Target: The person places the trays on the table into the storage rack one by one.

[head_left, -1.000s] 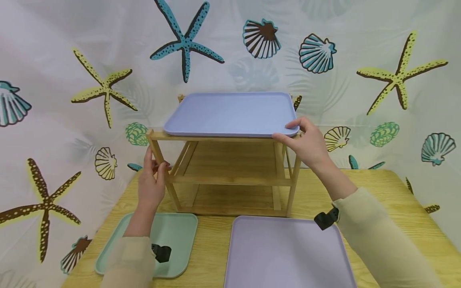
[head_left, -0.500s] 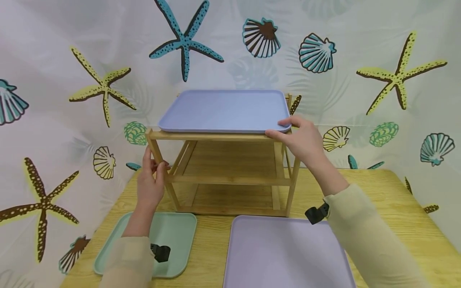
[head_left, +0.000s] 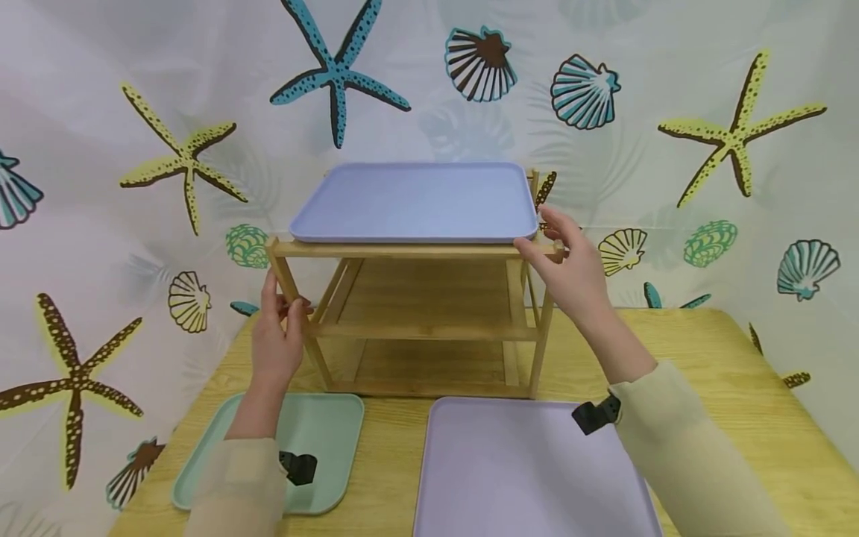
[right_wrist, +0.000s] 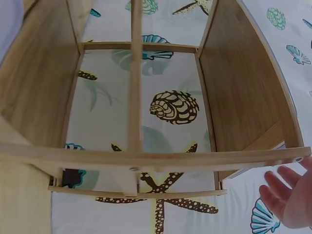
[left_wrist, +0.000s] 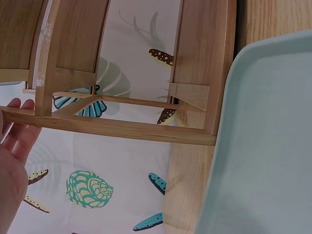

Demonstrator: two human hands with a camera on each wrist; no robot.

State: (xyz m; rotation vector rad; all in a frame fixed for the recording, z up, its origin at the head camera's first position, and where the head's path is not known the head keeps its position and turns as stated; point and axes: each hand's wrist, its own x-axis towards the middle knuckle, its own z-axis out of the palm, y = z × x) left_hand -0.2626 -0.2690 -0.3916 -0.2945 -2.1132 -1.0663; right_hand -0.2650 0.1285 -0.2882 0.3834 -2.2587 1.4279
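The right hand (head_left: pixel 577 277), parted and empty, has released the pale-blue rectangular tray (head_left: pixel 416 201), seemingly settled; left hand (head_left: pixel 276 349) grips the tiered tan wooden rack (head_left: pixel 426 333)

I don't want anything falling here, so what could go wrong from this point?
The blue tray lies on top of the wooden rack with the right hand at its front right corner, so a nudge might slide it. If it slipped forward, it could hit the purple tray in front. The left hand grips the rack's front leg; a tug there might shift the rack.
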